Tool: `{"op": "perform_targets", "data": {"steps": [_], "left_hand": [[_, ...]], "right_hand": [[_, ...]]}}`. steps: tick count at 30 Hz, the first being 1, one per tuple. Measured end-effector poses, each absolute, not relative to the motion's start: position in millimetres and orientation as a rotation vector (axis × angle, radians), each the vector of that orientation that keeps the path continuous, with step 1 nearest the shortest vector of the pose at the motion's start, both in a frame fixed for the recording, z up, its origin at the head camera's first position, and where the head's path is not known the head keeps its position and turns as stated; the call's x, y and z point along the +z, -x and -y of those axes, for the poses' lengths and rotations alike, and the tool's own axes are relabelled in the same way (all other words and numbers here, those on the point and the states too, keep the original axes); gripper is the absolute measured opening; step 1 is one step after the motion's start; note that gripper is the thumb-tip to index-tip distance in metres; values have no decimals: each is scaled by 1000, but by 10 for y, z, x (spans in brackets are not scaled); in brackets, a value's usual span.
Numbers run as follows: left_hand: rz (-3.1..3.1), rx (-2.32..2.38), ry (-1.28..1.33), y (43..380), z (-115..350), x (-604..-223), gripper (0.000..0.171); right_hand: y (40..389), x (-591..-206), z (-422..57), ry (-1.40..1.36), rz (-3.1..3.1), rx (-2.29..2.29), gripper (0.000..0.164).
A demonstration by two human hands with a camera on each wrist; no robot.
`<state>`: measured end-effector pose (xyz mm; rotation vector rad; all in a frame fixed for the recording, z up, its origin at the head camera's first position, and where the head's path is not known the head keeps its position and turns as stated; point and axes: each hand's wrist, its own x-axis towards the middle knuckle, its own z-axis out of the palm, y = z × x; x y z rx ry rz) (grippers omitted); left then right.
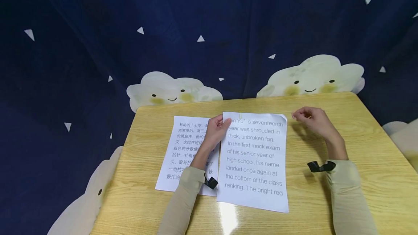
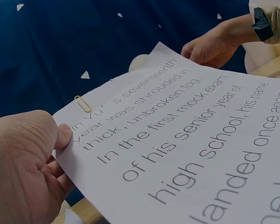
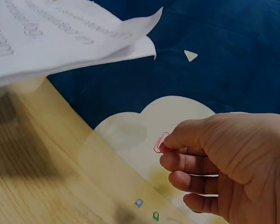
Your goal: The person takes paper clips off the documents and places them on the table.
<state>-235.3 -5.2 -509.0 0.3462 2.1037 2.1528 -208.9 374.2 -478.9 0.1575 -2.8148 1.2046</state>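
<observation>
My left hand (image 1: 216,130) pinches the upper left corner of a printed English sheet (image 1: 254,162), thumb on top. That sheet is raised off the table, and the right wrist view shows more than one layer at its corner. A yellow paper clip (image 2: 83,104) sits on its top edge, near the left thumb. To the right of the paper, my right hand (image 1: 310,119) pinches a pink paper clip (image 3: 161,142) between thumb and forefinger, apart from the sheet. Beneath my left forearm lies a sheet with Chinese text (image 1: 183,155), partly hidden.
A blue paper clip (image 3: 138,203) and a green paper clip (image 3: 156,216) lie on the wooden table (image 1: 369,177) below the right hand. Behind the table's far edge hangs a dark blue curtain (image 1: 176,17) with clouds and white triangles.
</observation>
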Motion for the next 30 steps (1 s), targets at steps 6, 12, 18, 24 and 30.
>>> {"op": "perform_targets", "data": {"steps": [6,12,18,24,30], "left_hand": [[-2097,2157,-349,2352,53,-5093,24],[-2091,2160,-340,2358,49,-5099,23],[-2096,2158,-341,2361,53,-5103,23],[-2094,2155,-343,2358,55,-5100,24],[-2093,2158,-343,2356,55,-5098,23]], "right_hand": [[2112,-4891,-3804,-113,2839,1229,35],[2141,-4992,-3857,-121,2847,1228,36],[2142,-5073,-3905,-126,2865,1247,36],[2147,-5144,-3941,-140,2869,1226,32],[2151,-5216,-3954,-114,2880,1216,30]]}}
